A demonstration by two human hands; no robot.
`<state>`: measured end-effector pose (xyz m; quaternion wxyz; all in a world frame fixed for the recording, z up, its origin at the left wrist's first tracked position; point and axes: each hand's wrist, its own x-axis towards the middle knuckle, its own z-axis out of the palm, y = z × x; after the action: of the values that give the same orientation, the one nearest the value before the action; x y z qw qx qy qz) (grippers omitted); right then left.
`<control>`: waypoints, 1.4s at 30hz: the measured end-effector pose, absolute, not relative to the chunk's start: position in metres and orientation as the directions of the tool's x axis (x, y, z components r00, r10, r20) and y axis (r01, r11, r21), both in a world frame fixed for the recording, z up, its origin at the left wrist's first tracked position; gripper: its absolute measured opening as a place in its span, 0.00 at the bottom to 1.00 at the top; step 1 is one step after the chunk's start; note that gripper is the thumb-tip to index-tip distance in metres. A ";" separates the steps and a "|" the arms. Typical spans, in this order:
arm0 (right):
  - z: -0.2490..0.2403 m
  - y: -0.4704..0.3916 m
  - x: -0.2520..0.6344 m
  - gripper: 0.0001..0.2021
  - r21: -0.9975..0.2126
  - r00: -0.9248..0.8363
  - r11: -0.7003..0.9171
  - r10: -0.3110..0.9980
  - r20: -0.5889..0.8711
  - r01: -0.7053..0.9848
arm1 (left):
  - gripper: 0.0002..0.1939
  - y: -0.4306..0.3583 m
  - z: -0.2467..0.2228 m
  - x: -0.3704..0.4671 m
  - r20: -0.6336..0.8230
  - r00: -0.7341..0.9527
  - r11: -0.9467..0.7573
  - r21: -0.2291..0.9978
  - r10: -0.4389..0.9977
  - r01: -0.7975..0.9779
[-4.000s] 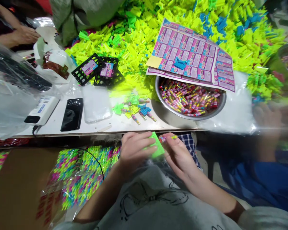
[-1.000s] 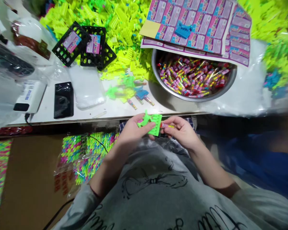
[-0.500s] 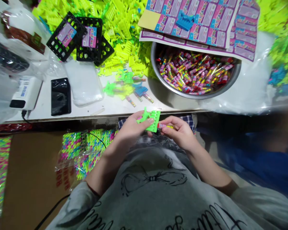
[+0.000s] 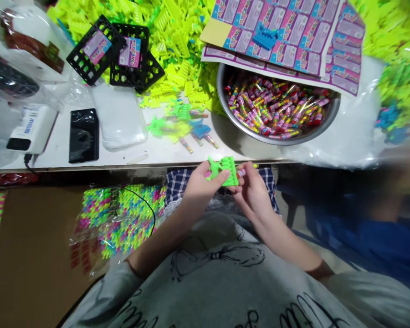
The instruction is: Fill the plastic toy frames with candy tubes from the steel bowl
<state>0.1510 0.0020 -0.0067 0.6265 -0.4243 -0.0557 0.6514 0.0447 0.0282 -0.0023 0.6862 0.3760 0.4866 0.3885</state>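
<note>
Candy tube (image 4: pixel 241 173) has tilted upward, pinched in the right hand (image 4: pixel 256 191). Left hand (image 4: pixel 202 184) clamps green toy (image 4: pixel 229 169) under its thumb.

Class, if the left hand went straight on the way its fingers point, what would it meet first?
Past the green toy it holds, the left hand would probably meet the small tube in the right hand first, though depth there is hard to judge.

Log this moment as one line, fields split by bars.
left hand: holds green toy | right hand: holds candy tube at toy's edge | bowl: candy tubes, label sheets partly over it
</note>
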 end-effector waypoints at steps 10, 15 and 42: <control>-0.010 0.007 0.144 0.14 -0.924 0.597 0.039 0.773 -0.213 -0.381 | 0.12 0.008 0.003 0.070 -0.327 0.101 0.338 0.932 0.940 -0.132; -0.011 0.009 0.144 0.13 -0.908 0.606 -0.006 0.743 -0.284 -0.419 | 0.13 0.011 -0.001 0.070 -0.321 0.119 0.336 0.931 0.940 -0.144; -0.003 0.011 0.149 0.11 -0.814 0.552 -0.178 0.654 -0.518 -0.553 | 0.11 0.015 -0.007 0.073 -0.416 0.434 0.550 0.797 0.799 -0.248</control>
<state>0.1491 0.0108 -0.0027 0.6395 -0.6057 -0.0417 0.4716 0.0728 0.0150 -0.0068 0.7781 0.3341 0.4121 0.3364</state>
